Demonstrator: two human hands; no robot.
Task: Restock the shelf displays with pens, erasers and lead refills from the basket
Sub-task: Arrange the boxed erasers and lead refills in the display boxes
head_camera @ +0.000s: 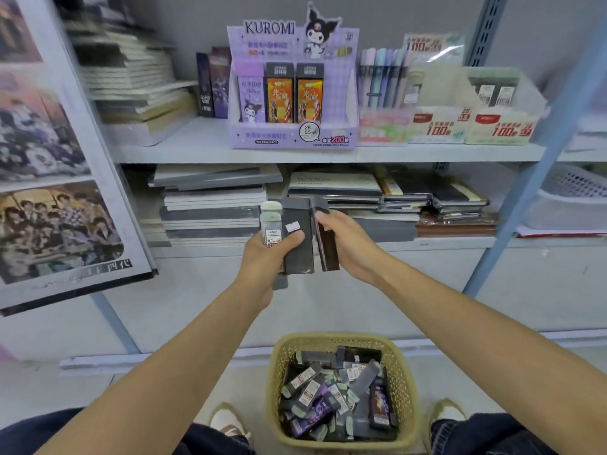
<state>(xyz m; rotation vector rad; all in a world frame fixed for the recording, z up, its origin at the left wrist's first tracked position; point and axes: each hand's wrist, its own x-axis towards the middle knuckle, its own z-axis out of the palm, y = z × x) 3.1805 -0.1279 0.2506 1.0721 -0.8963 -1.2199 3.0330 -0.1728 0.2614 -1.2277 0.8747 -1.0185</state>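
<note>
Two lead refill cases (pixel 295 244) gripped in my L hand (pixel 266 257), one dark case (pixel 326 247) held in R hand (pixel 351 244), under upper shelf edge (pixel 197 156); Kuromi display (pixel 292 136) open at its right.

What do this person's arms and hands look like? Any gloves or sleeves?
No gloves: the left hand and right hand are bare, with no ring, watch or bracelet showing. The left forearm and right forearm are bare; no sleeve in view.

Lead refill cases (pixel 296 239) in hand.
Clear and grey upright in left hand (pixel 264 257); dark case (pixel 326 249) tilted in right hand (pixel 349 246); many piled loose in tan basket (pixel 275 379).
</note>
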